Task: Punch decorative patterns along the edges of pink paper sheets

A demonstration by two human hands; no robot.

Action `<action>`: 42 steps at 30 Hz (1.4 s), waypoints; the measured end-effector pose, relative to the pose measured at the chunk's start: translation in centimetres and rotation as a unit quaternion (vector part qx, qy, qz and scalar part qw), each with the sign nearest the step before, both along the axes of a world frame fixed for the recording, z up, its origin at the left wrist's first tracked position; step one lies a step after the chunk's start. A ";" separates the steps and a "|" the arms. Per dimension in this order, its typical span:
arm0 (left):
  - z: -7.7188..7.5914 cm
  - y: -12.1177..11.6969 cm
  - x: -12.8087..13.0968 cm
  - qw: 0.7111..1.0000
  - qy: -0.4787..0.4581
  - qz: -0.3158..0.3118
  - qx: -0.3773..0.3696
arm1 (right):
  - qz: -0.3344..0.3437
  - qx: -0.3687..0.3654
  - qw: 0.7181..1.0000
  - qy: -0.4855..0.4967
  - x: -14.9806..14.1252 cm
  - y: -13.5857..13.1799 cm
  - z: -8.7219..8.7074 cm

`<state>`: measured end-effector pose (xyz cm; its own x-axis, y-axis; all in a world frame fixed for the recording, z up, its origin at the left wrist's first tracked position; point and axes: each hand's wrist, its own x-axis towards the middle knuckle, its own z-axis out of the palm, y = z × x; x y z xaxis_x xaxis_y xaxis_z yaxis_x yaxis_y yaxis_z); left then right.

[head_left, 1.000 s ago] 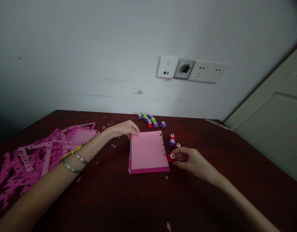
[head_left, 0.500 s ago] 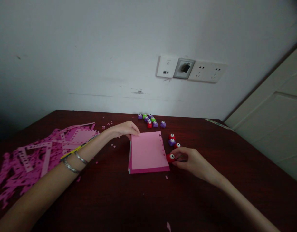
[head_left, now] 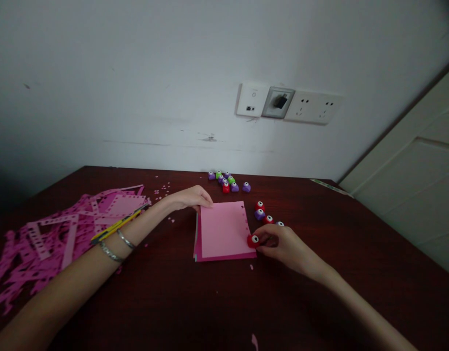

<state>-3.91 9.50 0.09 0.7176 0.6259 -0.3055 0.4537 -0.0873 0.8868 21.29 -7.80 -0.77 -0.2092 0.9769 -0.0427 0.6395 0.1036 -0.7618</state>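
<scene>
My left hand [head_left: 193,197] pinches the upper left corner of a light pink paper sheet [head_left: 223,230]. Beneath that sheet lies a stack of darker pink paper [head_left: 228,258]. Small punched holes run down the sheet's right edge. At the lower part of this edge, my right hand [head_left: 285,243] has its fingers closed around a small red paper punch [head_left: 252,241] with a white and black top. The punch overlaps the sheet's edge; whether the paper sits inside its slot is hidden.
Red and purple punches [head_left: 260,214] stand just beyond my right hand. Several purple, green and red punches [head_left: 226,187] cluster near the wall. A heap of punched pink strips [head_left: 52,239] covers the table's left, with a yellow utility knife [head_left: 118,225] beside my left forearm.
The red punch and my right hand have moved slightly left, further over the sheet. The light pink sheet has shifted slightly right and nearer with my left hand.
</scene>
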 end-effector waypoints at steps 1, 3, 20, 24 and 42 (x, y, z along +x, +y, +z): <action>-0.1 0.0 0.1 1.000 0.010 -0.008 0.014 | 0.003 0.001 1.000 -0.007 -0.1 0.0 -0.1; 0.1 -0.1 0.2 0.996 0.051 -0.029 0.073 | 0.007 0.005 1.000 -0.020 -0.2 0.0 -0.2; -0.1 -7.1 3.2 0.877 0.268 -0.253 0.309 | 0.015 0.018 0.999 -0.040 0.1 0.1 -1.0; -0.2 -6.8 3.2 0.878 0.272 -0.251 0.303 | 0.021 0.017 0.999 -0.035 0.1 -0.1 -0.7; 2.8 -7.3 3.5 0.892 0.117 -0.145 0.412 | -0.041 -0.134 0.990 0.021 0.7 0.2 1.4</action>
<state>-0.39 2.24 2.92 0.8626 0.5058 0.0106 0.4705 -0.8096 0.3509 21.99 -7.61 0.65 -0.1376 0.9453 -0.2958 0.6047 -0.1563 -0.7809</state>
